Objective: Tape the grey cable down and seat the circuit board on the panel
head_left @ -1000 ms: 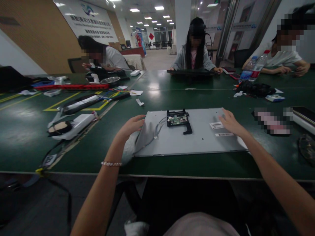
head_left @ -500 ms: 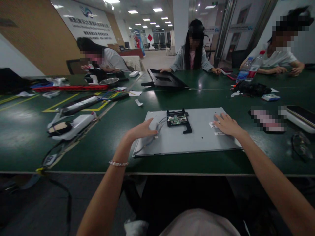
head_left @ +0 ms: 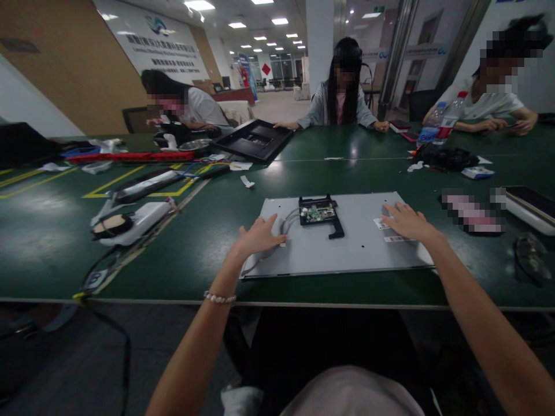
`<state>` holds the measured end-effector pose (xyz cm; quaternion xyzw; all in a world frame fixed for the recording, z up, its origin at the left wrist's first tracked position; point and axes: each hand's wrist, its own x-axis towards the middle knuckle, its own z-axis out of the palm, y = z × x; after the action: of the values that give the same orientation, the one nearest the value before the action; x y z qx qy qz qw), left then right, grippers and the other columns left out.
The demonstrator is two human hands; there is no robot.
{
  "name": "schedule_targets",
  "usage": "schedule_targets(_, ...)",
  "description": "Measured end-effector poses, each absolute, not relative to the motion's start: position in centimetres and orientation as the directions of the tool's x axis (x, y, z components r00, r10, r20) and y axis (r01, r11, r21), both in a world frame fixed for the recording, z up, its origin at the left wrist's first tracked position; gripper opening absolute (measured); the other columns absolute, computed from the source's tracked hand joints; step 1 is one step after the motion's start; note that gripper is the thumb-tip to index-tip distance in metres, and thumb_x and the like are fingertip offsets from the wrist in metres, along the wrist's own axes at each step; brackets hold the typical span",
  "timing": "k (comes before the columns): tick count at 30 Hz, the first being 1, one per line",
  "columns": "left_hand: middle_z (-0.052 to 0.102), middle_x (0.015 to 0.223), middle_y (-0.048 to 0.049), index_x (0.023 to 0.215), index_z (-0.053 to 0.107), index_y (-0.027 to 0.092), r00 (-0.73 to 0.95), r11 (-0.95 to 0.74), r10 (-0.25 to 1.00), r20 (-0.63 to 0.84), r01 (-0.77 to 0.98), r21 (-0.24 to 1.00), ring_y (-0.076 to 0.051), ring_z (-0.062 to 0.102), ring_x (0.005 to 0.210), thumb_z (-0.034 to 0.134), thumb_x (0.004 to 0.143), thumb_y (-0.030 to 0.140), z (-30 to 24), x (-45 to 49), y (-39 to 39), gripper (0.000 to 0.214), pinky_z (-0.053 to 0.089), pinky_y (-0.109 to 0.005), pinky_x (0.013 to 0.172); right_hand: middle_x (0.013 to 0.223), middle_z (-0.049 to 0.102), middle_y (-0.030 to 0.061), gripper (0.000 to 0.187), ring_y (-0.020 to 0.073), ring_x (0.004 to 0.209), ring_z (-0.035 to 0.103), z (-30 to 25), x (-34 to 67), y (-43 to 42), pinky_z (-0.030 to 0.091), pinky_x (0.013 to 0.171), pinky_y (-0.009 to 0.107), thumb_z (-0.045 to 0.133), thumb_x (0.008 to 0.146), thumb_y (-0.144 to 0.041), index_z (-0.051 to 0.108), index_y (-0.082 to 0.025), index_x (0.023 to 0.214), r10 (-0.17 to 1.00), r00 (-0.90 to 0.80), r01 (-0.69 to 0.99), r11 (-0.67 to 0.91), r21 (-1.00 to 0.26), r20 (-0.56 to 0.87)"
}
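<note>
A grey metal panel (head_left: 347,248) lies flat on the green table (head_left: 303,173) in front of me. A small green circuit board (head_left: 318,212) in a black bracket sits near its far edge, with grey cables (head_left: 288,221) running left. My left hand (head_left: 259,237) rests flat on the panel's left end, fingers spread, beside the cables. My right hand (head_left: 406,222) lies open on the right part, over two white barcode labels (head_left: 392,231).
A black monitor back cover (head_left: 255,138) lies across the table by a seated person's hand. White parts and cables (head_left: 130,216) lie at left, a red strip (head_left: 130,156) behind. Water bottles (head_left: 440,124), black items and a white-edged screen (head_left: 529,208) are at right. Three people sit opposite.
My left hand moved from the panel's left edge onto its surface and flattened. The grey sheet at that edge is gone from view. The person opposite swung the black cover leftward.
</note>
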<state>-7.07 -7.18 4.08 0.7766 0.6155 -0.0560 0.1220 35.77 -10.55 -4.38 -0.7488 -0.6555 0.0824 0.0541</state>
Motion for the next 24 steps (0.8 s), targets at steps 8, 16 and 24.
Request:
schedule_targets(8,0.026,0.158,-0.0239,0.155,0.023,0.017,0.171,-0.163,0.983,-0.061,0.98,0.117,-0.046,0.022,0.144,0.044,0.085,0.068,3.4,-5.8,-7.2,0.089,0.018,-0.071,0.109,0.155,0.035,0.0183,0.064,0.0424,0.142,0.03,-4.2,36.3,-10.7,0.029,0.107,0.067,0.025,0.096,-0.057,0.038,-0.024,0.15,0.992,0.116,0.981,-0.122,-0.151,-0.049)
schedule_targets(16,0.025,0.16,-0.0161,0.153,0.026,0.013,0.381,-0.365,0.924,0.022,0.865,0.344,-0.031,0.018,0.149,0.037,0.092,0.057,4.1,-2.2,-2.4,0.076,0.022,-0.047,0.118,0.148,0.042,0.019,0.061,0.0415,0.136,0.037,-4.3,36.1,-10.4,0.035,0.105,0.063,0.029,0.096,-0.053,0.04,-0.023,0.148,0.992,0.122,0.979,-0.122,-0.165,-0.012)
schedule_targets(24,0.03,0.158,-0.017,0.154,0.024,0.008,0.57,-0.488,0.82,-0.047,0.739,0.464,-0.027,0.03,0.146,0.059,0.077,0.06,2.1,-1.3,-0.2,0.099,0.025,-0.034,0.118,0.152,0.038,0.019,0.061,0.0411,0.14,0.034,-4.2,35.8,-10.7,0.033,0.107,0.063,0.028,0.097,-0.053,0.038,-0.023,0.149,0.992,0.124,0.975,-0.124,-0.184,-0.012)
